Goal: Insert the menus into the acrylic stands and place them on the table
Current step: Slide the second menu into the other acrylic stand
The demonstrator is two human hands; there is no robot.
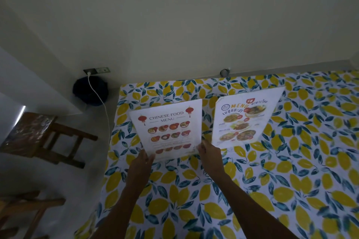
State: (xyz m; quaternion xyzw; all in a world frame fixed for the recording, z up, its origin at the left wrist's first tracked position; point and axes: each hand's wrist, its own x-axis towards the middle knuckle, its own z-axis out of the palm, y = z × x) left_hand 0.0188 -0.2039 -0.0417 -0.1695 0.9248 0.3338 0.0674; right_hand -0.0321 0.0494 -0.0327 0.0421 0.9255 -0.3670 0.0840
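left hand (144,158) and right hand (208,150) pinch the chinese food menu (167,128) — upright on the table (291,161).

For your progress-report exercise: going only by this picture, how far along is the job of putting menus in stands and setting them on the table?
Done: the Thai menu stands upright on the lemon-print tablecloth, no hand on it.

In hand: the left hand and right hand grip the bottom corners of the Chinese food menu, low over the cloth beside the first.

Left: letting go of it. No further loose menus or stands are visible.
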